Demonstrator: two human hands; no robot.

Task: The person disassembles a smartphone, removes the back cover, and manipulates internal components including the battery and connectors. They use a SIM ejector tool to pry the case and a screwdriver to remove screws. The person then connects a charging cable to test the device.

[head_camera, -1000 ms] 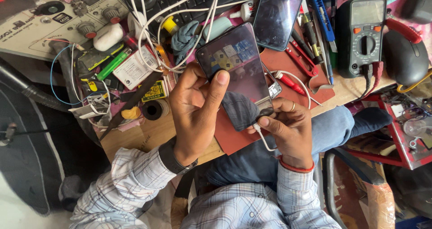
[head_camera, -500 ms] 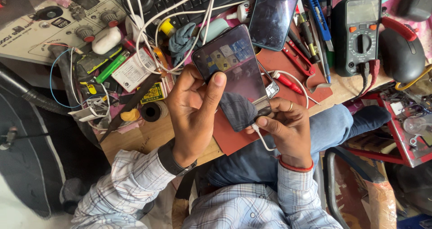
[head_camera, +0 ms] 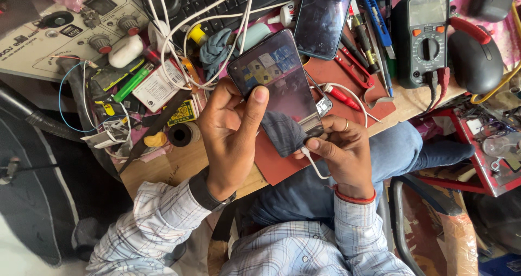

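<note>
- Head view: smartphone (head_camera: 282, 86), dark, screen lit, raised over the cluttered bench (head_camera: 179, 162).
- Left hand (head_camera: 230, 137): grip closed around the phone's side, thumb on the screen.
- Right hand (head_camera: 344, 151): grip pinched on white cable (head_camera: 313, 165) at the phone's lower end.
- Second phone (head_camera: 324, 16) and multimeter (head_camera: 424, 37) lie beyond.
</note>
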